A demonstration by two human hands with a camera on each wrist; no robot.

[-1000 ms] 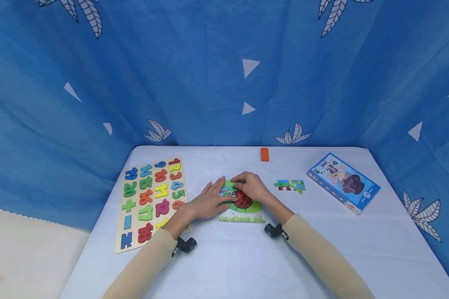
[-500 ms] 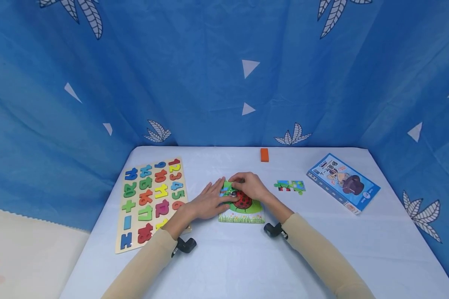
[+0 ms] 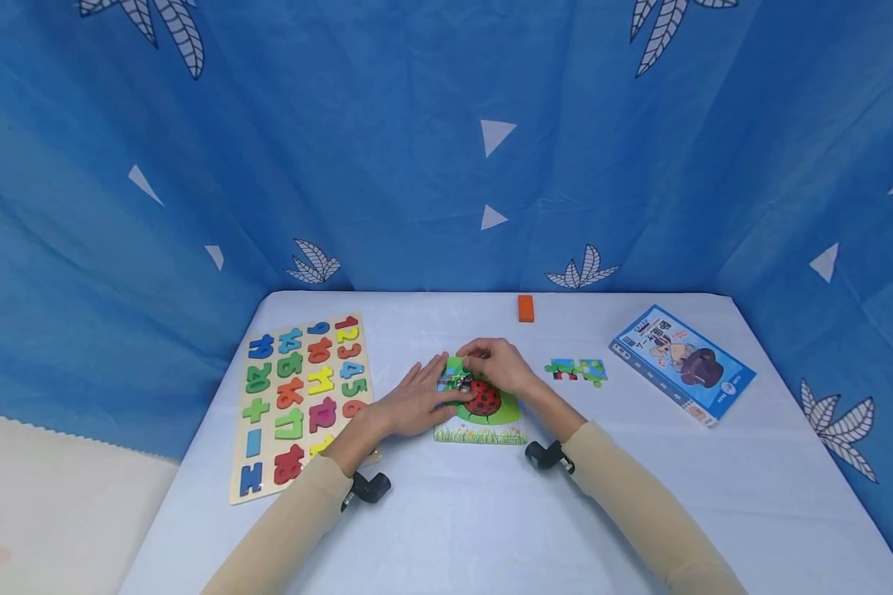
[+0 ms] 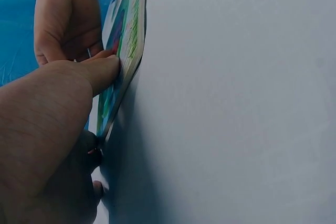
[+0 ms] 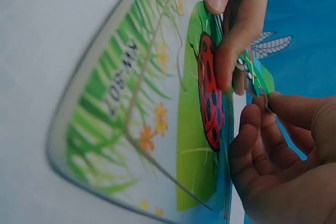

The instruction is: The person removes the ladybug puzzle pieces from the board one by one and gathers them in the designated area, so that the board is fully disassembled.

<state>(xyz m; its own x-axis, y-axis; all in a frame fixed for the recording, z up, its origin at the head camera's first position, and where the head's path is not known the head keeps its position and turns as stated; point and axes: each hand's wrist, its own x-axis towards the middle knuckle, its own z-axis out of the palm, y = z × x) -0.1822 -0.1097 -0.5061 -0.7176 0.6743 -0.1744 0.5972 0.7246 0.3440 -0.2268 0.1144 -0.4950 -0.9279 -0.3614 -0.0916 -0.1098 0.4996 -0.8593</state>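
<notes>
Left hand [image 3: 409,405]: rests over left side of thin glossy jigsaw board [image 3: 491,436], printed with red-and-black ladybug, green ground and strip of flowered grass.
Left grip: apart, straight-fingered, slightly spread, with thumb stretched across to ladybug.
Right hand [image 3: 500,364]: bent in over far edge of jigsaw board, near left hand.
Right grip: clamped, pinching small green puzzle piece [image 5: 267,82] between thumb and fingertips.
Green puzzle piece: at far edge of jigsaw board, mostly hidden by fingers; cannot tell whether seated or raised.
Jigsaw board: lies flat on white-covered desk [image 3: 446,512], under and between both hands, grass strip toward person.
Loose blue, green and red puzzle pieces [image 3: 565,364]: lie side by side on desk, right of jigsaw board; cannot tell if touching.
Blue cardboard box [image 3: 682,364] with black top hat picture: lies angled on desk, right of loose pieces.
Small orange rectangular block [image 3: 526,308]: near far desk edge, beyond jigsaw board.
Pale wooden number board [image 3: 269,479]: flat at left on desk, filled with coloured numerals and signs, partly covered by left arm.
Beige sleeves [image 3: 290,529]: on both arms, with small black wrist cameras [image 3: 372,487] at cuffs.
Blue leaf-and-triangle cloth [image 3: 417,149]: hangs behind desk and along both sides.
</notes>
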